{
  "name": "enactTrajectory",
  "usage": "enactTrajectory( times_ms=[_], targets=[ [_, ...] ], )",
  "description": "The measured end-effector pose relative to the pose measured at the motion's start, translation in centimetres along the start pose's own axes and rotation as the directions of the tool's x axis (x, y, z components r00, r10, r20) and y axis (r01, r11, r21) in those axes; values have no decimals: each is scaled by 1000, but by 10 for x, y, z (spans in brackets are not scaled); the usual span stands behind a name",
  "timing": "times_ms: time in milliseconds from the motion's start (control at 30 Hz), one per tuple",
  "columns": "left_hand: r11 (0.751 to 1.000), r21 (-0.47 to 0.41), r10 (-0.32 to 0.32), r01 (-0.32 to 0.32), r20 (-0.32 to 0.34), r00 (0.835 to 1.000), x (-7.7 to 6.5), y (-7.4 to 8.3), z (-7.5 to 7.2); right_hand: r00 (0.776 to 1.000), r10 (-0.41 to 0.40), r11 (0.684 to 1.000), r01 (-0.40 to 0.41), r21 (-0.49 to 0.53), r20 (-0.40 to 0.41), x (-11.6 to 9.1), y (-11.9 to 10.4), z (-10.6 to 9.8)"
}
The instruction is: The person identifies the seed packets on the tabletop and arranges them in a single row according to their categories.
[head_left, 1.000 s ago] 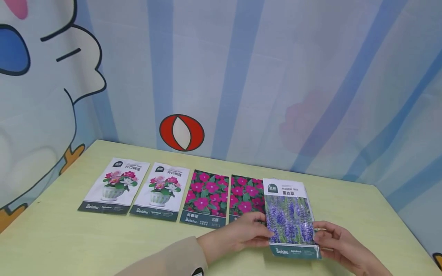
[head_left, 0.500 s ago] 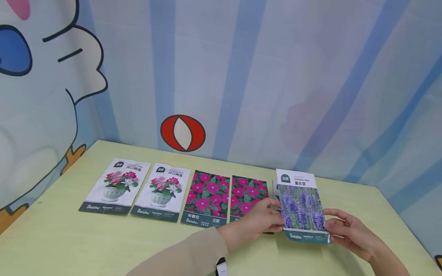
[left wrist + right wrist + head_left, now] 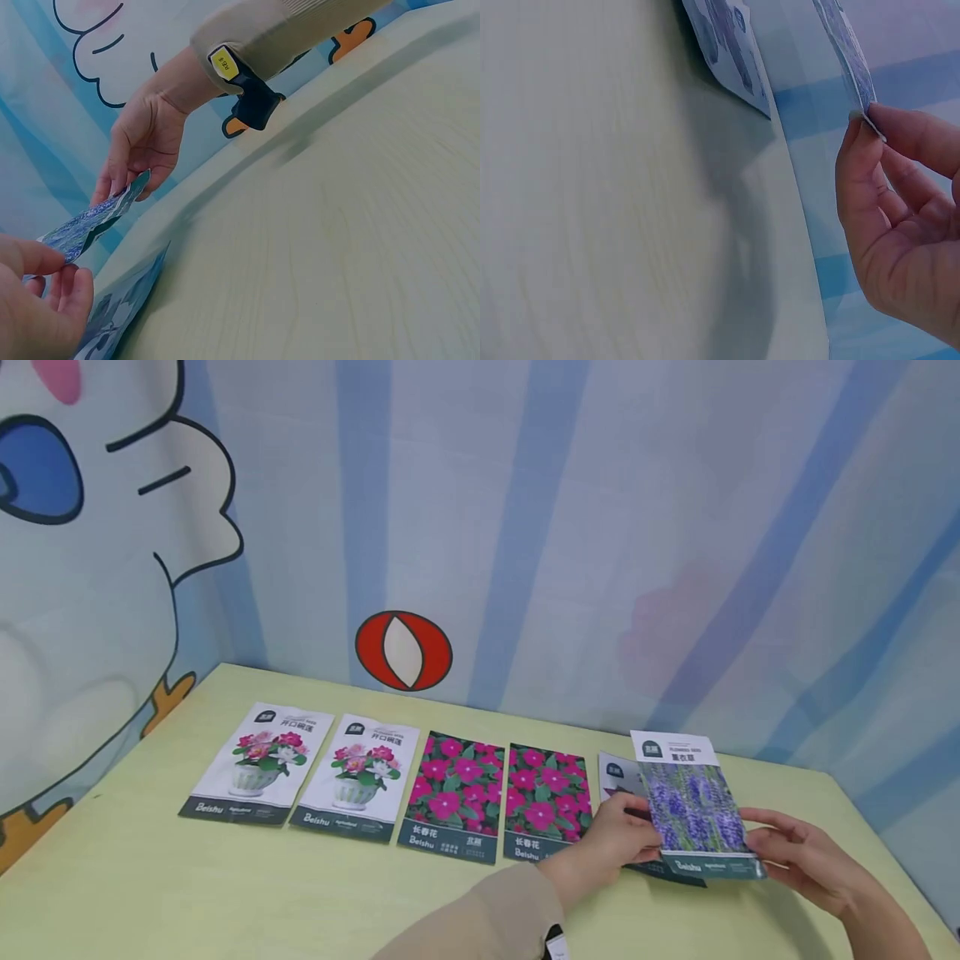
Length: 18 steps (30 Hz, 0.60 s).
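A seed packet with purple lavender flowers [image 3: 693, 810] is held up off the table, its top leaning toward the wall. My left hand [image 3: 618, 837] pinches its left edge, thumb on the front. At the right edge, my right hand [image 3: 813, 857] pinches it between thumb and fingers, as the right wrist view also shows. Beneath and behind it lies another packet [image 3: 617, 770], mostly covered by the lavender packet and my left hand; its picture is largely hidden. Left of that lies a packet with magenta flowers [image 3: 546, 793], close to my left forearm.
Further left in the row lie a second magenta-flower packet [image 3: 455, 789] and two white packets showing potted flowers, one [image 3: 356, 777] nearer and one [image 3: 258, 764] at the far left. The pale yellow table [image 3: 247, 893] ends at a printed cloth wall [image 3: 450, 527].
Both hands have carried the lavender packet to the right. The packet beneath it and the second magenta packet now show more. The view has shifted slightly.
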State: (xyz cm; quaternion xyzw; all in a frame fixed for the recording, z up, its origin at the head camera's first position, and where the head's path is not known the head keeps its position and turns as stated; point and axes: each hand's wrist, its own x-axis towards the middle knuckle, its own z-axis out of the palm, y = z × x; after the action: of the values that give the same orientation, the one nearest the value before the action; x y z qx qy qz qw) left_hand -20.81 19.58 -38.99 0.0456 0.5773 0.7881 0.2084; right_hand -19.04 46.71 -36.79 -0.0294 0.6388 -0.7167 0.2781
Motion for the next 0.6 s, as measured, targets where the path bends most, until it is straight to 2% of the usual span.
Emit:
enactTrajectory(
  times_ms=[133,333,433,600],
  targets=[
    [1000,-6,-8,8,-42,999,6,-4,11,1000,-19,999,18,-40,-25,-2,0,-7],
    [998,-51,-39,34,-114,993,12,-10,20,999,-34,999,35,-27,13,-3,3,-16],
    [996,-84,-39,29,-121,992,13,-11,24,1000,-28,999,28,-31,0,-5,5,-21],
    [992,-125,-13,1,-89,996,13,-10,28,999,-8,1000,7,-13,-34,-8,10,-26]
  ],
)
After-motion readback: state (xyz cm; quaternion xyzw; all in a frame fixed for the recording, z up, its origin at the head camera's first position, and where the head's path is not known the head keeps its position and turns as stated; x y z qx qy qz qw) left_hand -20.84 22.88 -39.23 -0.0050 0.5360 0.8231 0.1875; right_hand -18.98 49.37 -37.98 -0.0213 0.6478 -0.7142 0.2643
